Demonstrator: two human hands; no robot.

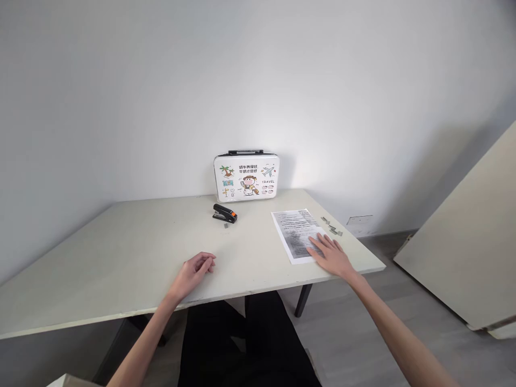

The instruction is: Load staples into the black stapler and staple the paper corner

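Note:
My right hand lies flat with its fingers spread over the lower right part of a printed sheet of paper. Beside the near edge of the table, my left hand rests on the tabletop with its fingers curled in, and no object shows in it. A black stapler with an orange button lies beyond the left hand, apart from it. One small grey piece sits just in front of the stapler. Several short strips of staples are scattered to the right of the paper.
A white case with cartoon prints and a black handle stands upright against the wall at the back of the pale table. The table's right corner ends just past my right hand. To the right, a white panel stands on the floor.

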